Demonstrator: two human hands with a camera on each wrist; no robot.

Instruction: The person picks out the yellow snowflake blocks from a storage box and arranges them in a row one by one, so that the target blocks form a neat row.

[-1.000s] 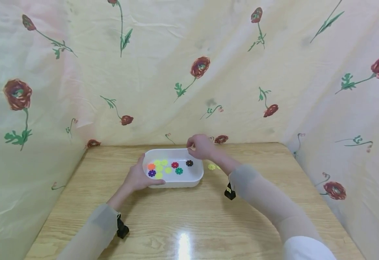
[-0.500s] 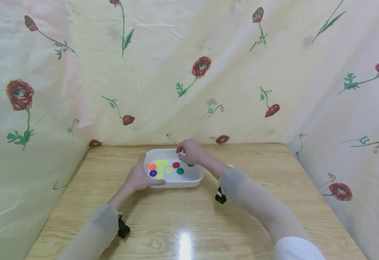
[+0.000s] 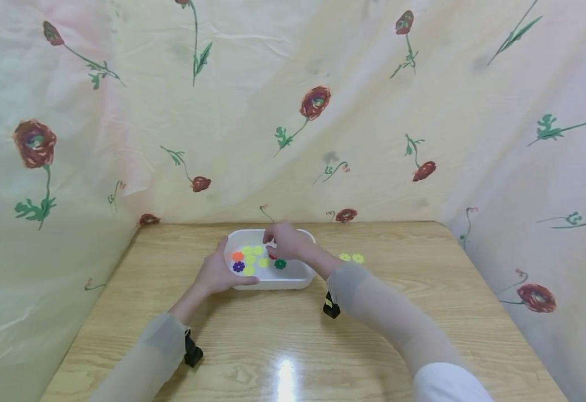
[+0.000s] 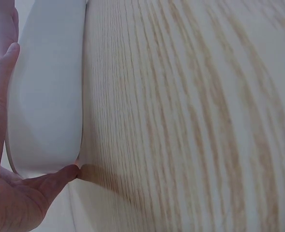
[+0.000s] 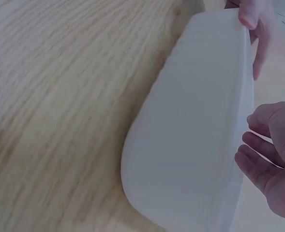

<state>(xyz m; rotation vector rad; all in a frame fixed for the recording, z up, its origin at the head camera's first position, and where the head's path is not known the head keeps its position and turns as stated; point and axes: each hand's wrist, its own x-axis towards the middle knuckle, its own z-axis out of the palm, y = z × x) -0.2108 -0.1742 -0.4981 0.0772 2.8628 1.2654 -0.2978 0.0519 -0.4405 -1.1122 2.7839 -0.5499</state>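
A white plastic tub (image 3: 277,285) stands on the table, with flower-shaped plastic discs lying inside. My left hand (image 3: 217,272) grips its left end, thumb along the front wall, as the left wrist view also shows. Over the tub's interior hovers my right hand (image 3: 290,241), its fingers loosely bent and nothing visible between them in the right wrist view. Beneath it, a red disc (image 3: 272,257) is partly covered, and a green disc (image 3: 280,264) lies just in front. Several yellow discs (image 3: 249,259), an orange disc (image 3: 238,256) and a purple disc (image 3: 238,267) lie at the left.
Yellow discs (image 3: 357,258) lie on the wooden table (image 3: 252,340) to the right of the tub, partly behind my right forearm. A flower-printed cloth (image 3: 242,139) hangs along the table's back and sides.
My right hand has moved left and down from the tub's back right rim to over its middle. The black disc is now hidden behind it. My left hand has kept its hold.
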